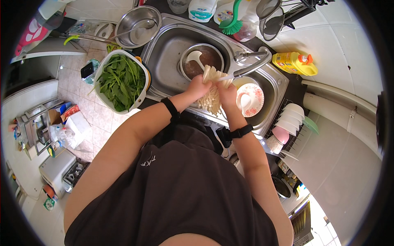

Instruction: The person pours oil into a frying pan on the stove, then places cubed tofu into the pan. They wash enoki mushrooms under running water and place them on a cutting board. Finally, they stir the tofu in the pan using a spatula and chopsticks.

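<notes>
A bunch of pale enoki mushrooms (211, 98) is held between my two hands over the divider of a steel double sink (163, 61). My left hand (200, 86) grips it from the left, and my right hand (227, 92) from the right. The caps point down towards me and the stem base faces the faucet (254, 68), whose spout end reaches the bunch. A steel pot (218, 53) with brownish content and a white ladle (194, 56) stands in the left basin. In the right basin lies a flower-patterned bowl (258, 92) with a white spoon (245, 101) in it.
Left of the sink stands a white basket (142, 100) of leafy greens (121, 83), below a steel bowl (126, 21). Bottles and a green brush (231, 26) line the back. A yellow detergent bottle (286, 63) lies at the right, above a rack of stacked bowls (291, 118).
</notes>
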Available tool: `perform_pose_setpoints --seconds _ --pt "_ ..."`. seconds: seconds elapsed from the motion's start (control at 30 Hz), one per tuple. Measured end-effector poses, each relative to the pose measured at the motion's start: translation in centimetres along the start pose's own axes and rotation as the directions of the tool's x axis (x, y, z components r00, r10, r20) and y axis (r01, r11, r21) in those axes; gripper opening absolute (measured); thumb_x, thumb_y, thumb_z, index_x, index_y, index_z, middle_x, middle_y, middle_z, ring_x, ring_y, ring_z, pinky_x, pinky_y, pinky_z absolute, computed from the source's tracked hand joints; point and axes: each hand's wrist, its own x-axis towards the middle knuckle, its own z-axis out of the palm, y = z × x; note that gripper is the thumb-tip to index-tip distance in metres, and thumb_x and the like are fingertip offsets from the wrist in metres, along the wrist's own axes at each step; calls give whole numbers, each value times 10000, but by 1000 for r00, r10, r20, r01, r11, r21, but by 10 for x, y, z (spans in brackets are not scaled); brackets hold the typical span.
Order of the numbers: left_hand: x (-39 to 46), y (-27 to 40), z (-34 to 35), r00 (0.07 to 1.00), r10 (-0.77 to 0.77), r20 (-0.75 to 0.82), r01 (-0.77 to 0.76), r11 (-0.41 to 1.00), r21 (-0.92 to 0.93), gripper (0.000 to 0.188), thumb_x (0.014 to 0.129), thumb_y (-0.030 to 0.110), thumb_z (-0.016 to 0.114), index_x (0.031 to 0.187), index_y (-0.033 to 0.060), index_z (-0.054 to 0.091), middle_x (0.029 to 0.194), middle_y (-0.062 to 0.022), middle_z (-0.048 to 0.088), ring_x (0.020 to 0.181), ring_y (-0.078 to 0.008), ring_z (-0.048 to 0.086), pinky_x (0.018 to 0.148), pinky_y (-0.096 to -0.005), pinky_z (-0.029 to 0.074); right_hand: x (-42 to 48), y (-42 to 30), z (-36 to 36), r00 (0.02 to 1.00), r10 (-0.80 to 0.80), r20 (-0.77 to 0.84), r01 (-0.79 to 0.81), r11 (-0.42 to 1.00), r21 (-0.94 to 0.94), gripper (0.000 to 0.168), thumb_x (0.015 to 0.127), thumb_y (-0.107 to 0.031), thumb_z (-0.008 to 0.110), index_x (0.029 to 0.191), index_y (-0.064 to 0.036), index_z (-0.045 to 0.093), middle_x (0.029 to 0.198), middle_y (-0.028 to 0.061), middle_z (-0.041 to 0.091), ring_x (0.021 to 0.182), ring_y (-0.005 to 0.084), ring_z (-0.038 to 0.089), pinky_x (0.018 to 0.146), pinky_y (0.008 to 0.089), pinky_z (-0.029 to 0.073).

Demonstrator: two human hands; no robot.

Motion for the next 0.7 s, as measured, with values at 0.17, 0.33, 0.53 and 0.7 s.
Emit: perform_pose_setpoints --seconds 0.17,0.33,0.53,0.7 --pt "-2 -1 4 988 -152 -19 141 948 -285 205 859 112 529 1008 -20 576 855 -117 635 732 -186 628 624 -323 510 -12 -12 6 992 88 -90 -52 935 351 302 760 -208 675 892 56 612 821 105 653 725 171 613 653 321 484" --pt "4 -5 -4 942 -335 -32 270 808 -524 215 883 157 532 1004 -14 577 873 -129 628 749 -214 653 618 -352 547 -20 -32 0 990 136 36 -127 744 656 251 819 -117 632 990 55 570 907 97 637 752 171 611 667 298 497" --pt "-9 38 -10 879 -339 336 477 654 -587 300 873 268 615 1068 40 600 947 -92 639 799 -177 649 675 -320 546 -22 -56 -7 971 100 217 -208 798 566 283 801 -81 673 1021 57 559 934 101 631 775 175 617 676 296 506" --pt "-10 44 -14 890 -340 304 452 746 -489 313 862 251 638 1080 29 603 960 -76 646 804 -165 647 696 -298 536 -17 -49 -5 967 138 213 -234 811 537 236 813 -110 663 975 48 598 884 94 646 744 166 617 666 288 501"
